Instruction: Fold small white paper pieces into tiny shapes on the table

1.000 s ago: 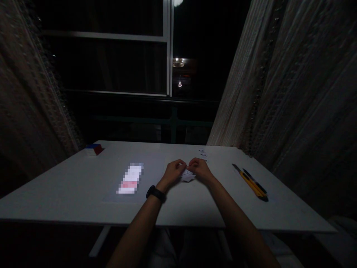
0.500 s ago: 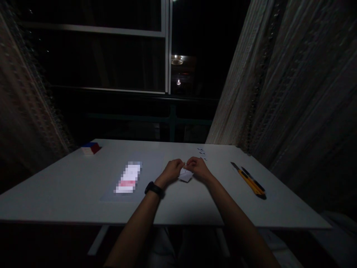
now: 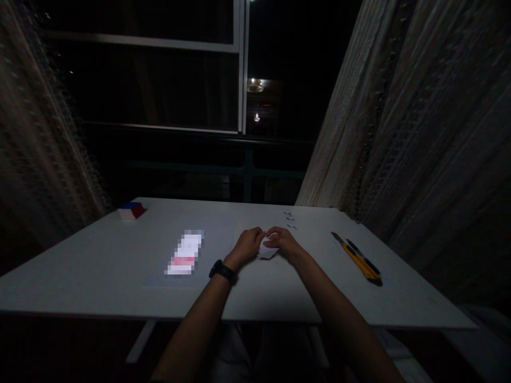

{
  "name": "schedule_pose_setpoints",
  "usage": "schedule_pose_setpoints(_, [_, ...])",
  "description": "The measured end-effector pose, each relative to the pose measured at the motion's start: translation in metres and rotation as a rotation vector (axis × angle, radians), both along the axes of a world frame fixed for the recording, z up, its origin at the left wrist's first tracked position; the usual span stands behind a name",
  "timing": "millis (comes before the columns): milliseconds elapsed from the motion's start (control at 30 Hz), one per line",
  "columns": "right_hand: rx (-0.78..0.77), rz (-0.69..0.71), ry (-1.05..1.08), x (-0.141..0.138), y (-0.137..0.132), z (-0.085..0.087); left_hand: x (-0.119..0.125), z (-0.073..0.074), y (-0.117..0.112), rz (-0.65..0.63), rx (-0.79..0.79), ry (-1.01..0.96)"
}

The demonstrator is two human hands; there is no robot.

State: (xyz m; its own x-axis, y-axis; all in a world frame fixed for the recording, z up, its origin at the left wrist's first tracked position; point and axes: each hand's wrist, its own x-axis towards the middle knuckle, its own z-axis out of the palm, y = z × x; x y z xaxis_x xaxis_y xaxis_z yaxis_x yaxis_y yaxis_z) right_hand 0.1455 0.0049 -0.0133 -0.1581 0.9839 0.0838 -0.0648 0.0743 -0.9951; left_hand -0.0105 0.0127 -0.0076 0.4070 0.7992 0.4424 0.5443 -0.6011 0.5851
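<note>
Nearest are the two bare forearms, with a black watch (image 3: 222, 271) on the left wrist, and they reach over the near edge of the white table (image 3: 91, 271). The left hand (image 3: 248, 243) and the right hand (image 3: 284, 242) almost meet around a small white folded paper (image 3: 269, 252), which is near the middle of the table. The left hand seems to grasp the paper by its left side, though the exact contact is hidden; the right hand grasps it too, with the thumb lying over its face. I judge that the step in hand is shaping or folding this paper, and that any next move calls for a light pinch and well-matched edges. To the right, apart from the hands, lie a yellow cutter (image 3: 356, 259) and a dark pen (image 3: 364, 257), side by side. To the left, a lit phone (image 3: 186, 252), its screen blurred, rests on a pale sheet (image 3: 155, 280). Farther, there are small dark marks (image 3: 290, 219) and a coloured cube (image 3: 131, 210); behind the table stands a window frame (image 3: 241, 80).
</note>
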Motion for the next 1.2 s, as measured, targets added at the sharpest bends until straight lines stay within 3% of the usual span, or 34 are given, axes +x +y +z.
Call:
schedule_pose_setpoints(767, [0.084,-0.076,-0.045,0.001,0.0,0.003,-0.003,0.007,-0.002,-0.058,-0.067,-0.148])
schedule_pose_setpoints(1200, [0.055,0.02,-0.026,0.006,-0.004,0.007,-0.006,0.018,-0.009,-0.11,-0.228,-0.229])
